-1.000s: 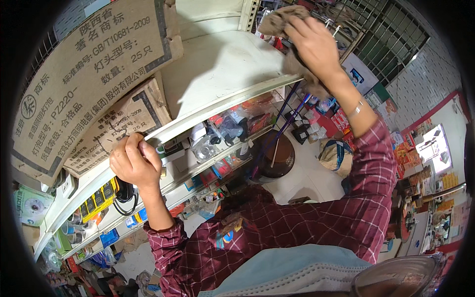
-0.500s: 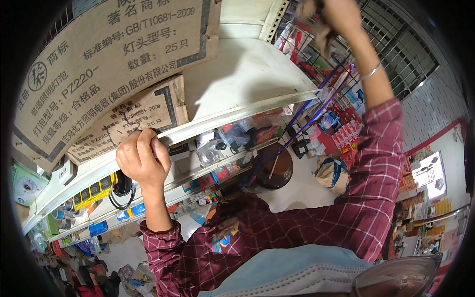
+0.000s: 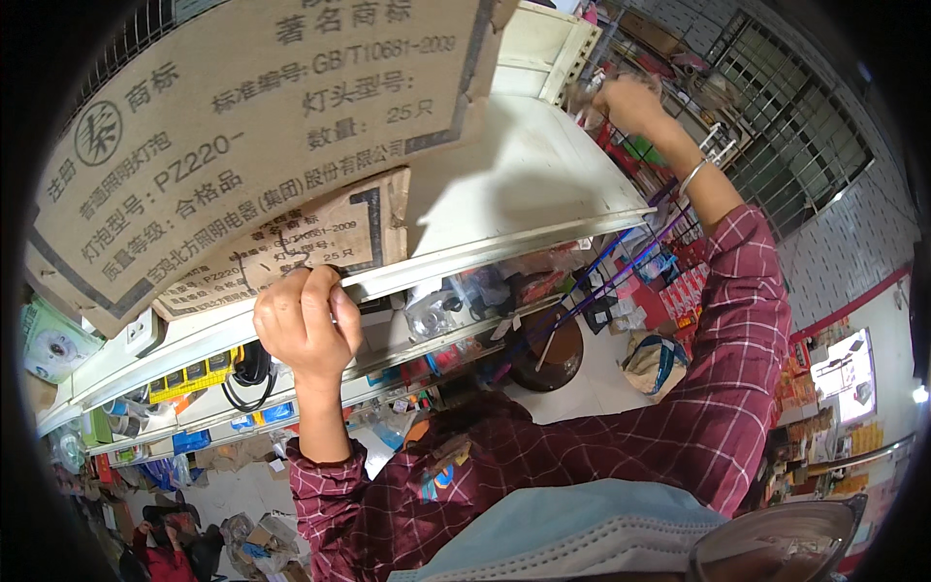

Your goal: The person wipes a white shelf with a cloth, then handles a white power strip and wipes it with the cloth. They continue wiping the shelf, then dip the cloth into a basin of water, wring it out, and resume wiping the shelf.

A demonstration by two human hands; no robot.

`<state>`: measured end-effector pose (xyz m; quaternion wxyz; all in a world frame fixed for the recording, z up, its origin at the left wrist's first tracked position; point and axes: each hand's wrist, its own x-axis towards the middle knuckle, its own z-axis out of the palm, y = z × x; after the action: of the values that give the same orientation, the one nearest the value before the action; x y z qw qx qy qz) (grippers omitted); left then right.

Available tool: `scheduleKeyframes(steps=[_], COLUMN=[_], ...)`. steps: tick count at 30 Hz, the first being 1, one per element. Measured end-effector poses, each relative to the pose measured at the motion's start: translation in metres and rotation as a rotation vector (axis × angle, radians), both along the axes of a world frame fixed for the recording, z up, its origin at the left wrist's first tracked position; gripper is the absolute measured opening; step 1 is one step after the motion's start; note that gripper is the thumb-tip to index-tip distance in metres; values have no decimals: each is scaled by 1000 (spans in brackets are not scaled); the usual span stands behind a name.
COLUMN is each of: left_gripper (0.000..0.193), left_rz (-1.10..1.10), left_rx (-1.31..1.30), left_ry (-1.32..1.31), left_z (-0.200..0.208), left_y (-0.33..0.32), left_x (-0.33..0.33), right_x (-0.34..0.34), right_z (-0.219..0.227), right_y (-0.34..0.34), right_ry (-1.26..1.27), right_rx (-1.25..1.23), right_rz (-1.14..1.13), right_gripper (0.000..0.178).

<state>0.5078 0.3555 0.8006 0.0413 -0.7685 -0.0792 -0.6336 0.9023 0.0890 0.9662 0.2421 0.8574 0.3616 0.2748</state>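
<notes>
My left hand (image 3: 305, 325) grips the front edge of a white top shelf (image 3: 514, 184), just under a small printed cardboard box (image 3: 291, 247). A much larger printed cardboard box (image 3: 262, 126) lies on the shelf above it. My right hand (image 3: 630, 97) is stretched out to the shelf's far right end, fingers curled on a pale, blurred crumpled rag (image 3: 585, 93). A metal bangle (image 3: 693, 175) sits on that wrist. Both sleeves are dark red plaid.
Lower shelves (image 3: 417, 320) hold packaged goods and black cables (image 3: 252, 373). Far below are a round dark stool (image 3: 553, 354), a bag (image 3: 650, 364) and a pale floor. A barred window (image 3: 786, 126) is at the right. A face mask (image 3: 572, 533) fills the lower edge.
The view has drawn closer to the boxes. My right hand went up toward the picture's top edge, then came back to the shelf's far end. My left hand kept its grip.
</notes>
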Motion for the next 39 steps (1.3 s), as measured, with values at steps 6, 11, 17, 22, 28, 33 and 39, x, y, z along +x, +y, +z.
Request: scheduleKeyframes(steps=[6,11,17,22,28,33,39], left_gripper=[17,17,16,14,20,17,16], left_rz=[13,-17,-32,-164,-96,-60,-63], left_rx=[26,39,9,1,43,39,1], left_ry=[8,-29,-13,-115,-109,-80,-57], left_z=[1,-1,3,3,-3,-10,-8], left_y=[0,-3,8,4,0,14,16], left_x=[-2,9,-6,-4,-9,-9,-8], right_x=[-19,57,40,46,82,10,60], right_z=[124,163,106,131,10,-68,-77], right_y=[21,-13,36,-8,73,148,140], right_ry=[-583,-907,-601,-269,507,545,420], right_rx=[351,193,87,314,387,-18,-63], right_rz=[273,39,-52,234,568,587,459], right_gripper=[31,20,19,28,38,38,40])
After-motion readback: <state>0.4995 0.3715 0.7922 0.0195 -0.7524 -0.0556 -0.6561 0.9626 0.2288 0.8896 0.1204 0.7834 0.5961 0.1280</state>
